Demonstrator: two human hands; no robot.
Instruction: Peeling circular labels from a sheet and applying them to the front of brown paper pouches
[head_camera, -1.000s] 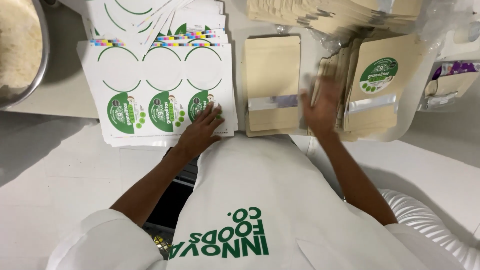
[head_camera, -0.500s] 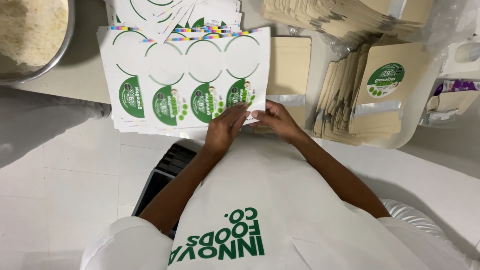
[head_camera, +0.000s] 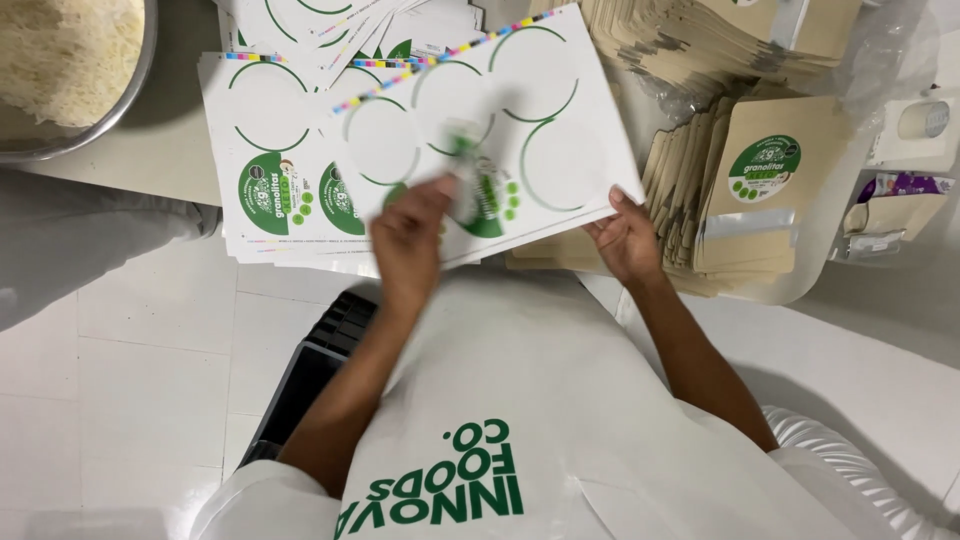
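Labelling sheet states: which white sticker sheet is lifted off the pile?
The tilted white sticker sheet, gripped at its near edge by the right hand while the left hand peels a round green sticker. The others lie flat.

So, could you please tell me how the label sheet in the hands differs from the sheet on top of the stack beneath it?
The held sheet is lifted and tilted, gripped by the right hand at its lower edge, while the stack's top sheet lies flat. The held sheet shows mostly empty circles, with the left hand peeling a blurred label; the stack sheet keeps green labels in its lower row. Both are white with round outlines and a coloured strip.
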